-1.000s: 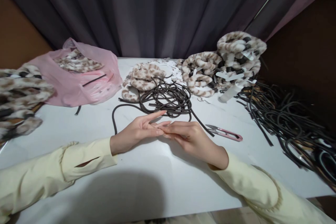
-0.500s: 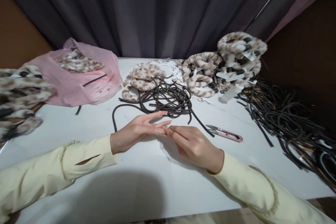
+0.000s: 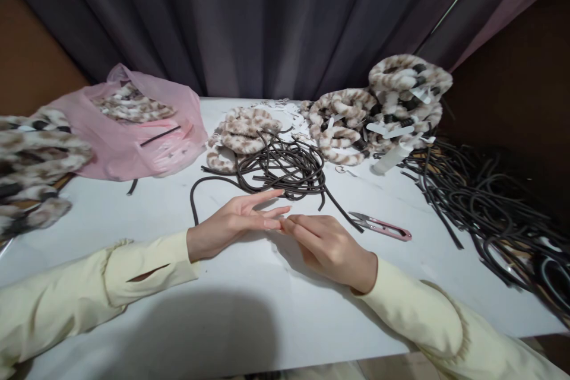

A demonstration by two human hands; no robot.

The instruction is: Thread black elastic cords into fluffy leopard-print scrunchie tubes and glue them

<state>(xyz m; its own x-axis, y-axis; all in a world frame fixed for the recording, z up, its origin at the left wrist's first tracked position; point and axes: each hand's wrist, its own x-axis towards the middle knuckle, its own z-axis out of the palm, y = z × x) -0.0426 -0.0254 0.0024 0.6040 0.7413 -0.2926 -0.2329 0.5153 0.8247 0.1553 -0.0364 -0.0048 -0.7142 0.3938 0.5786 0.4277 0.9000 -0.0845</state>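
Above the near part of the table, my left hand [image 3: 232, 221] has its fingers stretched out and apart. The fingers of my right hand [image 3: 330, 246] are pinched together and touch the fingertips of the left. Whatever the pinch holds, if anything, is too small or hidden to make out. Just beyond both hands lies a tangle of dark cords [image 3: 285, 163], one loop curling out behind my left wrist. Thread snips [image 3: 383, 227] with pink handles rest to the right of my right hand, their blades against a cord end.
Furry spotted rings lie in a heap [image 3: 244, 130] behind the cords, a tall stack [image 3: 407, 77] at the back right, and a pile [image 3: 38, 154] at left. A pink plastic bag [image 3: 111, 154] holds more. Many dark cords [image 3: 485, 202] cover the right side; a translucent bottle [image 3: 387, 160] lies nearby.
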